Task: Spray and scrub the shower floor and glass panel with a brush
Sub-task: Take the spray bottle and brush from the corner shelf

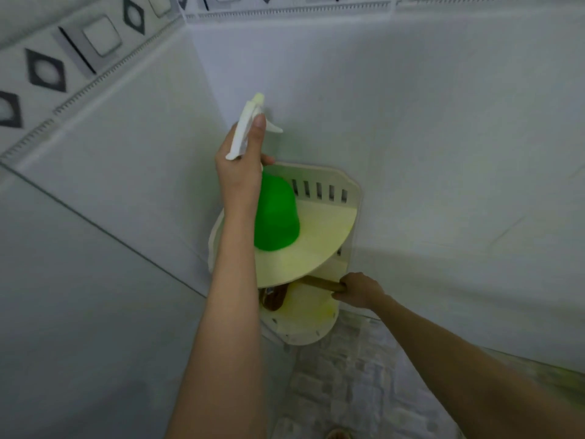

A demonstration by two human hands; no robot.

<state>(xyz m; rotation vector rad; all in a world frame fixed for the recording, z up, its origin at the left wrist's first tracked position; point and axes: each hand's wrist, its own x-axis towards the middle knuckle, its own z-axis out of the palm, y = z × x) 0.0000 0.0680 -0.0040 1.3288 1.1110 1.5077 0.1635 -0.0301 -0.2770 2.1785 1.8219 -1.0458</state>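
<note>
Two tools: green spray bottle (277,217), brown brush (323,284).

The corner shelf (355,193) is cream plastic with two tiers, fixed where two white wall (443,137) faces meet. The upper tier (319,237) lies just below the left fingers (258,131); its back is slotted. The lower tier (311,312) lies just left of the right fingers (344,287). A tile border (47,74) with diamond and square motifs runs well above both.

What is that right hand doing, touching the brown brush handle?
Touching. The head view shows the right hand curled round the brush handle at the lower shelf.
</note>
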